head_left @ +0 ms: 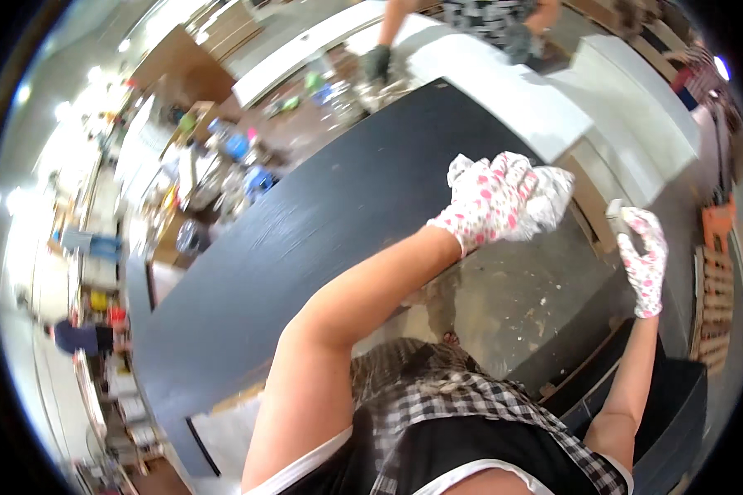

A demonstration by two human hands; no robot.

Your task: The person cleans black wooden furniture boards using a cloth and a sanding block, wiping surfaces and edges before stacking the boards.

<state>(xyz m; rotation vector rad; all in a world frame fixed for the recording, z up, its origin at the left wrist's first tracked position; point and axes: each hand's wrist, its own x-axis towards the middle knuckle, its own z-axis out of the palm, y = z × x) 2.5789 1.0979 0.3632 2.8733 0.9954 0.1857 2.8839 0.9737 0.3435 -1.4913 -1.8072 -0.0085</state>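
Note:
My left hand (485, 202), in a white glove with pink dots, is closed on a crumpled white rag (549, 202). It is over the right end of a large dark, smooth panel (305, 239), whose edge is partly hidden beneath the hand and rag. Off the panel to the right, my right hand (648, 260) wears a matching glove. Its fingers are bent around a small pale grey piece (616, 216), too small and blurred to name.
Bottles and packaging (239, 157) clutter the far left side. Across the panel, a co-worker's dark-gloved hand (377, 64) is near a white board (504, 91). Black boxes (673, 404) stand by my right arm, with a wooden pallet (712, 305) beyond.

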